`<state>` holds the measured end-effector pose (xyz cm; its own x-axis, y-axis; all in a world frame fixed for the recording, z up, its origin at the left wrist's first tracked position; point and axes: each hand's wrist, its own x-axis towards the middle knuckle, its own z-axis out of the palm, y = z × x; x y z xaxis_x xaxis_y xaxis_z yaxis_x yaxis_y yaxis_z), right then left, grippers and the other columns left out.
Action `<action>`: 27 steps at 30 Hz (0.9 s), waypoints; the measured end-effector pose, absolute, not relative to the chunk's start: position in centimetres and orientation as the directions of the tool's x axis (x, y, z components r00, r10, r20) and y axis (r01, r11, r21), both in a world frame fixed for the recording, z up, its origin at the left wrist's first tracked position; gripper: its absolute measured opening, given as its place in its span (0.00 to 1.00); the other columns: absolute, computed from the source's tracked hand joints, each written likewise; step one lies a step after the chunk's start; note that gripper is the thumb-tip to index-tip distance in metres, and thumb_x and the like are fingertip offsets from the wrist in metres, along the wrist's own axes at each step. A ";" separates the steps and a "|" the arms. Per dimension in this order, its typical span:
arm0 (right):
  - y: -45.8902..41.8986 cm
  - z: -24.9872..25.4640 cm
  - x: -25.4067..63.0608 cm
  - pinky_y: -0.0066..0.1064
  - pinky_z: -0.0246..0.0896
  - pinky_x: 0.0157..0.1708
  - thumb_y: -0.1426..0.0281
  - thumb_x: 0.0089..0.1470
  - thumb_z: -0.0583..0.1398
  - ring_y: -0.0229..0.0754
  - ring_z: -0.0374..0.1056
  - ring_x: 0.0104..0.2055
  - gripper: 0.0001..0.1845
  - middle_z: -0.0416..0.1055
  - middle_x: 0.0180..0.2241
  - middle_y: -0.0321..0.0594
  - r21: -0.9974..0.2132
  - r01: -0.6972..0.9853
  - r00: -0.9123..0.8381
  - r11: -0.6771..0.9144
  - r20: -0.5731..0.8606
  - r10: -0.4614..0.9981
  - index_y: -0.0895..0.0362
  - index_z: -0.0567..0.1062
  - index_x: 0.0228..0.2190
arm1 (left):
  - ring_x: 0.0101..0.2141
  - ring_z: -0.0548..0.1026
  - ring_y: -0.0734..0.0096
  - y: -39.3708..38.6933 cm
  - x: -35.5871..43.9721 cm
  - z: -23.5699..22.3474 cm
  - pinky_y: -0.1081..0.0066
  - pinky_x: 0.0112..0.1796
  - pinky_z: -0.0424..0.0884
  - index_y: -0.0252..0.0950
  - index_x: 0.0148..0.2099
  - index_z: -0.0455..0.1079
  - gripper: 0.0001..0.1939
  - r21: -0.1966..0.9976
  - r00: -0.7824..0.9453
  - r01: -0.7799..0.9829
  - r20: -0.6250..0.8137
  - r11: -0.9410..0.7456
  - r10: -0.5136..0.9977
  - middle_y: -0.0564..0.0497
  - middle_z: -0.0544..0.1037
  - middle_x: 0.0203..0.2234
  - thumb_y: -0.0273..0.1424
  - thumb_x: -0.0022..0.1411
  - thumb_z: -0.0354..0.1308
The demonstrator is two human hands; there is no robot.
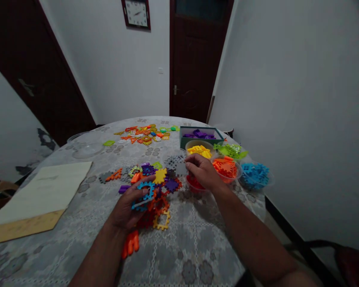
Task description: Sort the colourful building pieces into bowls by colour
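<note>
My left hand (127, 205) is closed around a blue square building piece (146, 190) with toothed edges, above a mixed heap of plastic pieces. A yellow toothed piece (160, 176) and a purple one (171, 185) lie just beyond it. Between the fingertips of my right hand (202, 169) is a grey square building piece (181, 169), beside a clear tub of grey pieces (173, 159). Under this hand stands a tub of red pieces (194, 184), partly covered by it. Orange rods (131, 243) lie near my left wrist.
Tubs of yellow (200, 150), orange (225, 167), green (231, 150) and blue pieces (255, 175) stand at the right. Behind them is a green box (185, 141) with purple pieces. Scattered pieces (146, 135) lie at the back; a paper pad (38, 195) lies left.
</note>
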<state>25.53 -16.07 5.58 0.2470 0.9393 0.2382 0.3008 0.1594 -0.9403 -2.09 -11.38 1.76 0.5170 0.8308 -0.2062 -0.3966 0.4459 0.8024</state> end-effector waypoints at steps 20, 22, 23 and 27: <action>-15.2 4.7 27.4 0.30 0.66 0.28 0.61 0.56 0.63 0.38 0.67 0.26 0.13 0.74 0.28 0.33 -0.940 0.304 0.317 0.158 0.256 0.913 0.54 0.77 0.41 | 0.29 0.83 0.67 -11.7 -2.0 1.8 0.75 0.30 0.79 0.33 0.66 0.72 0.36 0.806 0.546 -0.398 -0.175 0.437 0.820 0.43 0.85 0.35 0.23 0.54 0.70; -14.9 4.5 27.1 0.31 0.69 0.30 0.60 0.57 0.63 0.40 0.71 0.28 0.14 0.77 0.31 0.36 -0.940 0.297 0.327 0.168 0.265 0.907 0.55 0.77 0.42 | 0.30 0.83 0.67 -11.6 -2.0 1.6 0.75 0.30 0.79 0.32 0.65 0.72 0.35 0.803 0.554 -0.403 -0.167 0.438 0.816 0.42 0.85 0.36 0.24 0.54 0.70; -14.8 4.4 27.0 0.32 0.72 0.32 0.60 0.58 0.63 0.41 0.74 0.31 0.16 0.79 0.35 0.38 -0.942 0.286 0.329 0.179 0.272 0.904 0.55 0.77 0.44 | 0.30 0.83 0.67 -11.6 -2.0 1.5 0.75 0.30 0.79 0.32 0.64 0.73 0.34 0.804 0.556 -0.404 -0.163 0.437 0.815 0.42 0.85 0.36 0.24 0.54 0.70; -14.5 4.0 26.5 0.40 0.78 0.42 0.61 0.61 0.61 0.47 0.80 0.44 0.24 0.78 0.54 0.50 -0.935 0.299 0.342 0.193 0.293 0.893 0.55 0.74 0.57 | 0.26 0.80 0.70 -11.4 -2.0 1.1 0.75 0.26 0.76 0.31 0.62 0.75 0.32 0.808 0.554 -0.407 -0.153 0.426 0.818 0.46 0.82 0.32 0.25 0.54 0.71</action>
<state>26.45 -14.50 4.01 0.3418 0.8929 0.2931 0.2985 0.1926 -0.9348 -2.03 -11.44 1.12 0.5543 0.8182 -0.1527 -0.4069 0.4265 0.8078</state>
